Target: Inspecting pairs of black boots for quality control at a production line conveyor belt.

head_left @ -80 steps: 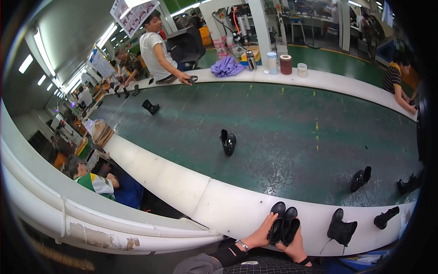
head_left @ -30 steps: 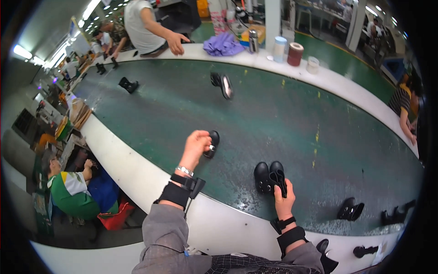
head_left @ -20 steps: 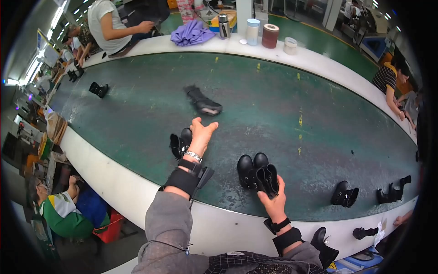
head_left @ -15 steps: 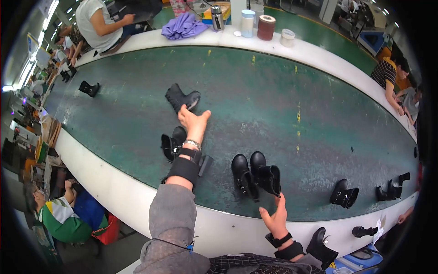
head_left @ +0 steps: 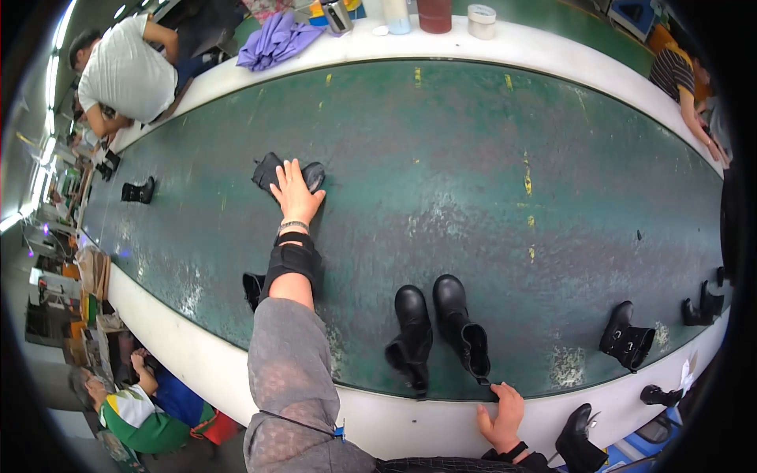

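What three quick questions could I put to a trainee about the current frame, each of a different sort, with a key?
1. Short answer: Which of the person's hands is spread over a black boot on the green belt?
2. True or false: The purple cloth lies on the white ledge along the far side of the belt.
3. Multiple choice: What is the right hand nearest to?
A) the metal flask
B) the two boots at the belt's near side
C) the purple cloth

Key:
1. The left hand
2. True
3. B
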The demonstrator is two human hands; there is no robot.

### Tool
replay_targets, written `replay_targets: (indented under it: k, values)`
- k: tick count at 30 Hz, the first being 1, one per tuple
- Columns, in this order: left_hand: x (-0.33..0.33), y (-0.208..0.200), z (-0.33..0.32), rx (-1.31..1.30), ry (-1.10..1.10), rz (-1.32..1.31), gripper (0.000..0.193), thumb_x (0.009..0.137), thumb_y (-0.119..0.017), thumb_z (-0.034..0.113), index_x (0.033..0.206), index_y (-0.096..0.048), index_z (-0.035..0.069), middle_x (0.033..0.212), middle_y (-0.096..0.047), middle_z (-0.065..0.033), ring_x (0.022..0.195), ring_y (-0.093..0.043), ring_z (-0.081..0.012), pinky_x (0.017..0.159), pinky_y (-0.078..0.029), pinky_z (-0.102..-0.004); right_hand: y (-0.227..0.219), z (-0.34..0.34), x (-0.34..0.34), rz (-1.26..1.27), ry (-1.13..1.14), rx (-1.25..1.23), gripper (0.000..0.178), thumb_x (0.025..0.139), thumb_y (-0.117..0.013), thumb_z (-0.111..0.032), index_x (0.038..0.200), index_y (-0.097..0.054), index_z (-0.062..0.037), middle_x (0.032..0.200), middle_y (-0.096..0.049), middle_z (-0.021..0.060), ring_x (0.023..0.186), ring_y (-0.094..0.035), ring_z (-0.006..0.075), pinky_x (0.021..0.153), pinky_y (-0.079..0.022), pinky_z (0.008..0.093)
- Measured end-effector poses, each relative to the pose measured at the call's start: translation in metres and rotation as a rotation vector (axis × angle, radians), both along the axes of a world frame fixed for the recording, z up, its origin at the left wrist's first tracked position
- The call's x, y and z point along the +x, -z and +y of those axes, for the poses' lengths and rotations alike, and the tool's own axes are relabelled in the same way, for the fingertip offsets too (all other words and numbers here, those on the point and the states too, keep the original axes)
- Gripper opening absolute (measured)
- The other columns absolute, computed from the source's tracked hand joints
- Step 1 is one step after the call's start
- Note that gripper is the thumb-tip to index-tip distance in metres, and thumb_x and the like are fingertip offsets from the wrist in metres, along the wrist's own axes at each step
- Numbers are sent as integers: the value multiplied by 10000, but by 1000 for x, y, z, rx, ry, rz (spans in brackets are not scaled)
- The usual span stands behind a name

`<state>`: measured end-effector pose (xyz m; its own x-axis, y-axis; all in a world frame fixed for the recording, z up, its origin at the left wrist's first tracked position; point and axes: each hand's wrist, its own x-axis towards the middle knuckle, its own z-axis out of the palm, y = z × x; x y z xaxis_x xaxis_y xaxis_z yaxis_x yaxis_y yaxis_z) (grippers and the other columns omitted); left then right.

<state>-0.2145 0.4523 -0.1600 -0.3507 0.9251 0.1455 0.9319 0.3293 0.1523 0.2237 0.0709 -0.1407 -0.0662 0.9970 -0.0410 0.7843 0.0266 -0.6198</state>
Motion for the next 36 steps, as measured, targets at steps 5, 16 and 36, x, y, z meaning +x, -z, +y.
replay_targets:
  k: [5,16,36]
  values:
    - [5,-2,11,39,-40,66,714,672,-767,251,1297,-461,92,1284,-479,-68,1206,-392,-297,1000,-322,-451,-3,4,2,-10,-10,33,448,657,-667,-187,1048,-561,3,1016,-594,164,1013,-538,353,869,-399,429]
    - [42,-104,-101,425,401,-1574,437,745,-672,4,1160,-536,26,1059,-614,-51,946,-598,-155,865,-478,-304,8,-9,12,32,17,99,398,663,-677,-198,1005,-565,-28,976,-617,114,929,-564,294,796,-401,392]
    - [259,-227,-365,-84,1335,-2115,578,565,-866,259,1044,-610,61,1173,-571,-146,1180,-483,-289,1023,-358,-424,-134,-91,59,1222,19,-124,748,709,-715,-258,1323,-350,-37,1196,-526,147,1138,-493,237,875,-437,334]
